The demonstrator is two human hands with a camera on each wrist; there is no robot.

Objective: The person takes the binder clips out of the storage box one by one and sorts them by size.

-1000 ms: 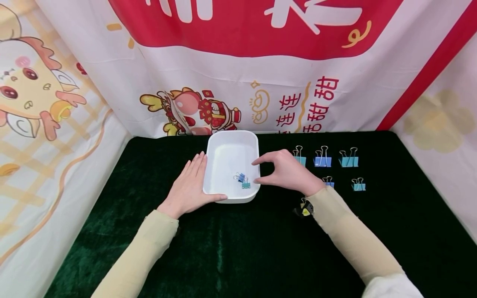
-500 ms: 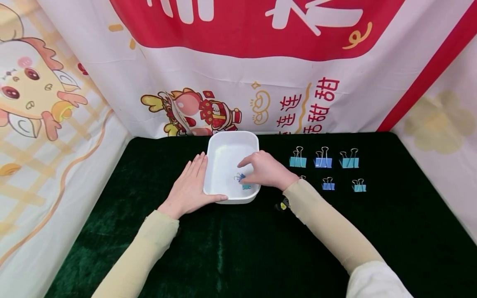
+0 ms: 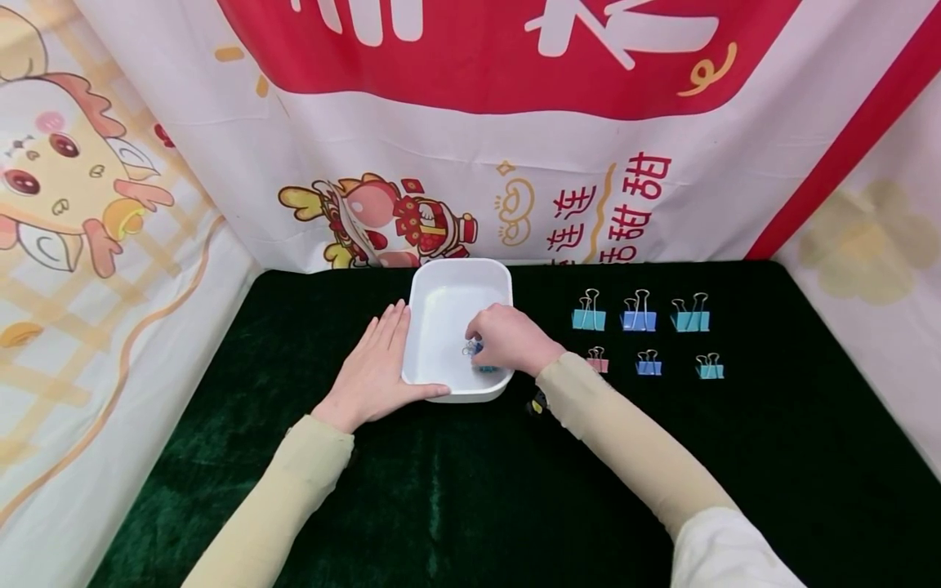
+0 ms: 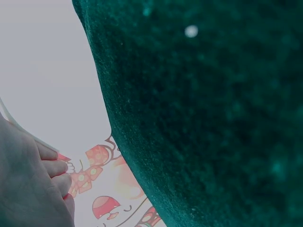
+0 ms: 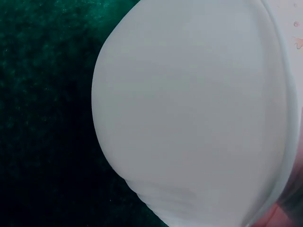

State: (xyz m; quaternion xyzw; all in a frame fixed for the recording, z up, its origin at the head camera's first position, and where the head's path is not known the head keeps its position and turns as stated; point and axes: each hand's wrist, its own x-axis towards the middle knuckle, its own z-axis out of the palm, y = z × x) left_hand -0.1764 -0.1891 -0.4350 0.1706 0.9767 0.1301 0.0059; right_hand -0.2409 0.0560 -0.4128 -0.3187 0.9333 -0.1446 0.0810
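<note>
Green velvet cloth (image 3: 456, 490) covers the table, with printed festive banners hung behind and to both sides.

Nearest the person, the left hand (image 3: 375, 369) lies flat, fingers straight and together, against the left wall of the white tray (image 3: 456, 286), thumb along its near rim; it steadies the tray and grips nothing. The right hand (image 3: 510, 339) reaches over the right rim into the tray, fingers curled down over the small clips (image 3: 473, 349) lying at about 5 o'clock on the tray floor. Whether the fingertips actually pinch a clip cannot be told; the knuckles hide the contact, and the wrist views show only tray wall and cloth.

At 3 o'clock from the tray, six binder clips stand in two rows on the cloth. Near row: pink clip (image 3: 597, 360), small blue clip (image 3: 648, 363), small teal clip (image 3: 709, 367). Far row: large teal clip (image 3: 588, 313), large blue clip (image 3: 638, 314), second large teal clip (image 3: 689, 315).

Judgement: two clips appear to lie in the tray, six remain outside, so the work stands at an early stage.
</note>
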